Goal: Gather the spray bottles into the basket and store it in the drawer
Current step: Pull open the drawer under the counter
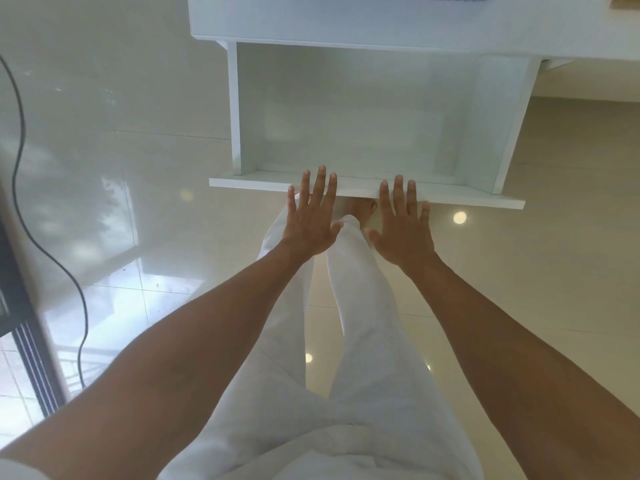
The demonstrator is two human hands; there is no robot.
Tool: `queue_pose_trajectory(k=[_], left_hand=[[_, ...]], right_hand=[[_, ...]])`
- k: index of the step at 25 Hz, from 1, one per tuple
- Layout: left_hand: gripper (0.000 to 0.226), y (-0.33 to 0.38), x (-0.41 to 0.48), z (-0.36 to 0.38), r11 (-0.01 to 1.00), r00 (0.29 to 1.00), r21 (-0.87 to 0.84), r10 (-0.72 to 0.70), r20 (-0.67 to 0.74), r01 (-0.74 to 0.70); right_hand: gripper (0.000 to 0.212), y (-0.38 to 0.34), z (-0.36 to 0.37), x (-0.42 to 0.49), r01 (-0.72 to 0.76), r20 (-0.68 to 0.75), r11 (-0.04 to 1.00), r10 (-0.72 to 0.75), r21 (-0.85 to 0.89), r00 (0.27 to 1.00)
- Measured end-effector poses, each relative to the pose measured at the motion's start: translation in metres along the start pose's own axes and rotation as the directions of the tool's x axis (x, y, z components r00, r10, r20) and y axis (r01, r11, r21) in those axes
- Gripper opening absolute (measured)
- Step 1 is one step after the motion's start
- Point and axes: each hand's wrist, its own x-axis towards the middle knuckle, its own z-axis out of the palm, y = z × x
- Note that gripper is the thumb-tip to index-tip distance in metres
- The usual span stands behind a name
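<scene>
Drawer (485, 198) pulled out from white cabinet (346, 29). Left hand (311, 218) and right hand (403, 228) both flat, fingers straight and spread, fingertips on drawer's front panel, holding nothing. Pale boxy shape (353, 140) inside drawer, possibly the basket, too washed out

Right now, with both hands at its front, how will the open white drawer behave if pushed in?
The drawer looks empty, so it is probably light and may slide fast. Its board walls look stiff, so it should not flex. With the left hand and right hand spread apart at the front panel, it will likely go in straight.
</scene>
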Motion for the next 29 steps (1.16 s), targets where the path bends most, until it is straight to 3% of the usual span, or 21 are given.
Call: queue_pose_trajectory(k=[10,19,24,26,28,29], left_hand=[[0.091,-0.003,-0.039,0.036,0.995,0.983,-0.102,0.028,0.183,-0.009],[0.077,-0.016,-0.038,0.046,0.975,0.879,-0.219,0.065,0.472,0.046],[0.068,-0.018,-0.029,0.031,0.966,0.854,-0.243,0.051,0.518,0.090],[0.065,-0.026,-0.023,0.013,0.954,0.856,-0.275,0.043,0.516,0.118],[0.061,-0.039,-0.014,-0.018,0.940,0.900,-0.313,0.018,0.435,0.133],[0.057,-0.048,-0.010,-0.039,0.927,0.932,-0.346,-0.012,0.361,0.146]], right_hand=[[0.091,-0.001,0.042,-0.037,-0.003,0.150,1.000,0.001,0.012,0.989],[0.088,-0.003,0.053,-0.055,-0.030,0.336,0.999,0.015,0.038,0.942],[0.085,-0.003,0.043,-0.047,-0.051,0.406,0.995,0.010,0.091,0.914],[0.078,-0.001,0.028,-0.038,-0.095,0.433,0.976,0.000,0.197,0.901],[0.066,0.007,-0.002,-0.023,-0.142,0.344,0.928,0.017,0.344,0.939],[0.059,0.013,-0.022,-0.014,-0.149,0.233,0.896,0.053,0.418,0.971]])
